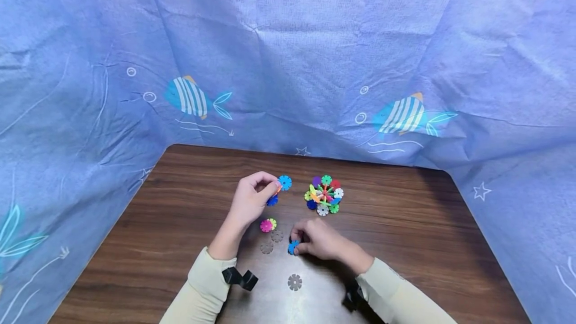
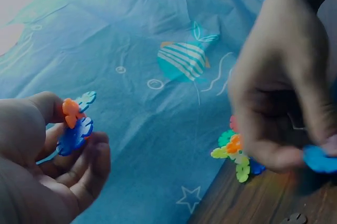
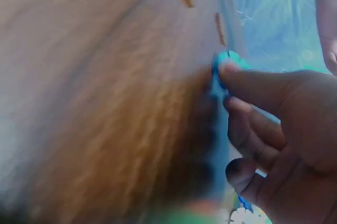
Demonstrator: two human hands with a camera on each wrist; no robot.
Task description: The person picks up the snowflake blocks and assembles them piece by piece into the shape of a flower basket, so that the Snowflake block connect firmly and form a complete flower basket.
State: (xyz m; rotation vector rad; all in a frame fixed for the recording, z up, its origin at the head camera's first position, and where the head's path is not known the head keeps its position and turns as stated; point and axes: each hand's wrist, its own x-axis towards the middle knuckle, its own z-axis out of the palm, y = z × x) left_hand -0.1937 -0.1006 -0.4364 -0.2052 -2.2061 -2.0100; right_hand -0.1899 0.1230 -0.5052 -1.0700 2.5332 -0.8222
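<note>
My left hand (image 1: 251, 198) holds a small joined piece of notched plastic discs over the table. A light blue disc (image 1: 285, 182) sticks out past the fingertips, with a dark blue disc (image 1: 272, 200) below it. In the left wrist view an orange disc (image 2: 71, 112) links the two, near the thumb. Lower and to the right, my right hand (image 1: 318, 238) pinches a single blue disc (image 1: 292, 247) between thumb and finger, close over the table. The right wrist view shows that disc (image 3: 231, 60) at the thumb tip.
A round, many-coloured cluster of joined discs (image 1: 325, 196) sits beyond the right hand. Between the forearms lie a pink disc (image 1: 266, 226), a yellow one (image 1: 273, 223) and several greyish discs (image 1: 294, 282) on the wooden table (image 1: 396, 214). A blue fish-print cloth (image 1: 288, 64) hangs behind.
</note>
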